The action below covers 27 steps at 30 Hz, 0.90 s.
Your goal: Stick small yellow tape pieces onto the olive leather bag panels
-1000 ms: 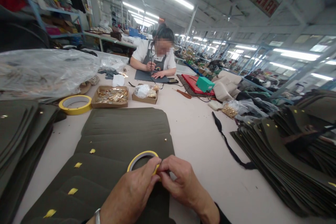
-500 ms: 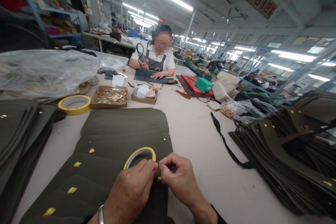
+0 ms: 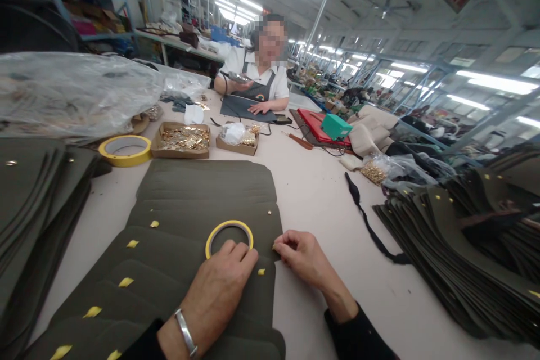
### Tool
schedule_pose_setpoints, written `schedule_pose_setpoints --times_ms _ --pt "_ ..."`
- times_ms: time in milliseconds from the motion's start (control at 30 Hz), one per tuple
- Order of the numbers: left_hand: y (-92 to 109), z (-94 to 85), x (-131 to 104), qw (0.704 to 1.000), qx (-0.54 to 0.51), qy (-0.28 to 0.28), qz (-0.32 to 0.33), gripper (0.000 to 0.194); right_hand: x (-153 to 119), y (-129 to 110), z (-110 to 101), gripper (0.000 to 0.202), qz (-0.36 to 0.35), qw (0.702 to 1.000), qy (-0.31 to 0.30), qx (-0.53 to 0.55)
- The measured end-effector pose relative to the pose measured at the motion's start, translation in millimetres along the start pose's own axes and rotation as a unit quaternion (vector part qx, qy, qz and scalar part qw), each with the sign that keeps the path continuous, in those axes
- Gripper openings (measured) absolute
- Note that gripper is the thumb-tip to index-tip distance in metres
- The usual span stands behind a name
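My left hand (image 3: pixel 221 278), with a silver bangle at its wrist, curls over the near edge of a roll of yellow tape (image 3: pixel 208 244) and grips it above the dark green panels. To its right, my right hand (image 3: pixel 306 256) pinches a tiny yellowish scrap, which looks like a piece of tape (image 3: pixel 274 246), at the panels' right edge. Overlapping dark green panels (image 3: pixel 169 270) lie beneath the hands. Yellow tape bits (image 3: pixel 126 282) run down their left side, and one tape bit (image 3: pixel 261 272) lies between my hands. A small metal stud (image 3: pixel 269 212) shows near the right edge.
Beyond the panels are another yellow tape roll (image 3: pixel 125 158), a box of gold metal parts (image 3: pixel 181 153) and a smaller box (image 3: pixel 238 148). Panel stacks flank me left (image 3: pixel 29 197) and right (image 3: pixel 439 247). A black strap (image 3: pixel 365 228) lies right. A co-worker (image 3: pixel 257 90) sits opposite, holding a tool.
My hands have moved apart: the right went right with its pinch, the left stayed at the tape roll. The view tilted down slightly. The co-worker's tool is now held flatter.
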State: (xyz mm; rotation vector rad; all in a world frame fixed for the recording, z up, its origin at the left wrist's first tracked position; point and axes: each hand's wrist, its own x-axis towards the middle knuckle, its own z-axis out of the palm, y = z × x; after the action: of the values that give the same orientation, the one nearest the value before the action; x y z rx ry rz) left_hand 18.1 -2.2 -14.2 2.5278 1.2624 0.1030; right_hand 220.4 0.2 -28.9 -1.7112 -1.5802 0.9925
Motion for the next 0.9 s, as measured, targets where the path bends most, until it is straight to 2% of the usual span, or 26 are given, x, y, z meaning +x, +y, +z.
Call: schedule_pose_setpoints --times_ms 333,367,467,567,633,700,767,900 --pt "-1.3 -0.5 1.2 1.000 0.007 0.002 0.000 0.024 0.8 -3.4 5.0 0.013 -0.073 0.980 0.016 -0.184" --pt "-1.5 -0.8 1.2 1.000 0.006 0.002 0.000 0.025 0.4 -2.9 3.8 0.012 -0.070 0.978 0.021 -0.193" --pt "-1.8 -2.2 0.6 1.000 0.004 0.006 -0.004 0.026 -3.0 -1.5 -3.2 0.024 -0.067 0.982 0.050 -0.171" --pt "-2.7 -2.6 -0.4 1.000 0.005 0.017 -0.005 0.027 -8.4 -2.0 -9.9 0.008 -0.142 0.976 0.058 -0.154" --pt "-4.0 -2.1 -0.3 1.000 0.014 0.024 -0.003 0.027 -10.6 -2.7 -9.9 0.013 -0.206 0.960 0.036 -0.187" --pt "-5.7 -1.1 1.0 0.999 0.029 0.034 -0.001 0.025 -10.1 -3.0 -5.8 0.017 -0.234 0.944 0.007 -0.231" --pt "-7.6 0.1 3.7 0.998 0.043 0.048 0.001 0.024 -7.0 -3.5 0.2 0.019 -0.217 0.940 -0.003 -0.263" --pt "-10.7 2.7 8.5 0.996 0.033 0.076 0.012 0.025 1.3 -7.7 9.1 0.019 -0.119 0.951 0.012 -0.285"
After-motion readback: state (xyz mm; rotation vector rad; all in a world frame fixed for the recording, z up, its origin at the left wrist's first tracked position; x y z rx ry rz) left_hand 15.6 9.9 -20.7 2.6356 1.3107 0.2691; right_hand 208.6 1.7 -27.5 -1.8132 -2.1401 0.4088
